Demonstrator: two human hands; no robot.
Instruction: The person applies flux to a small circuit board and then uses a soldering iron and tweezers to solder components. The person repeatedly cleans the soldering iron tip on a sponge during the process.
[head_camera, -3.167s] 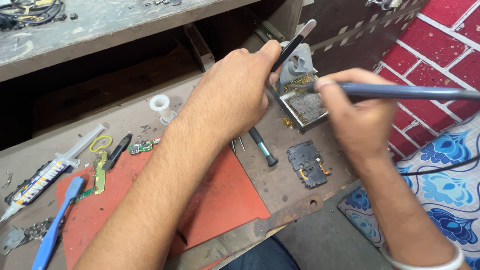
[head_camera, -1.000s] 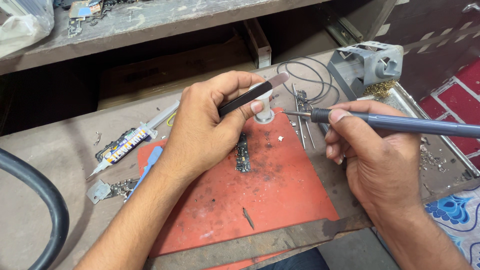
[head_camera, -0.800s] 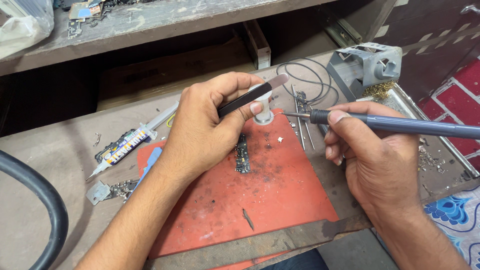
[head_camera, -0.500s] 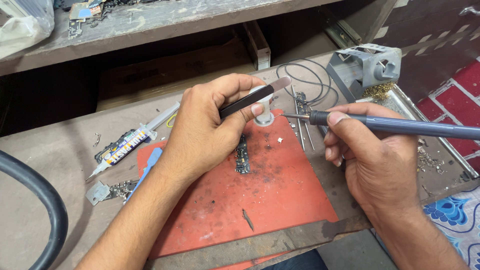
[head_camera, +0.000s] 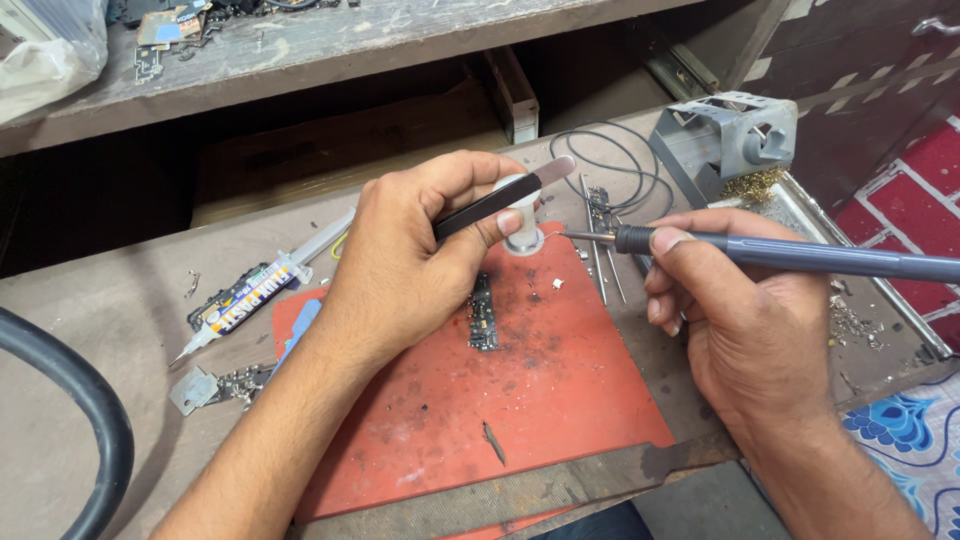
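Observation:
My left hand (head_camera: 415, 250) grips black tweezers (head_camera: 505, 197) over an orange-red work mat (head_camera: 520, 400), beside a small white round container (head_camera: 522, 240) at the mat's far edge. A narrow dark circuit board (head_camera: 483, 313) lies on the mat just below that hand. My right hand (head_camera: 745, 320) holds a blue-grey soldering iron (head_camera: 800, 255) like a pen, its metal tip (head_camera: 575, 236) pointing left, close to the white container and the tweezers.
A grey soldering-iron stand (head_camera: 725, 140) with brass wool sits at the back right, a thin black wire loop (head_camera: 600, 160) beside it. A glue tube (head_camera: 250, 295) and small metal parts (head_camera: 215, 385) lie left of the mat. A thick black cable (head_camera: 85, 400) curves at far left.
About three seconds ago both hands were at the soldering stand on the right. Over the last second they stay nearly still over the mat, the iron's tip edging slightly left.

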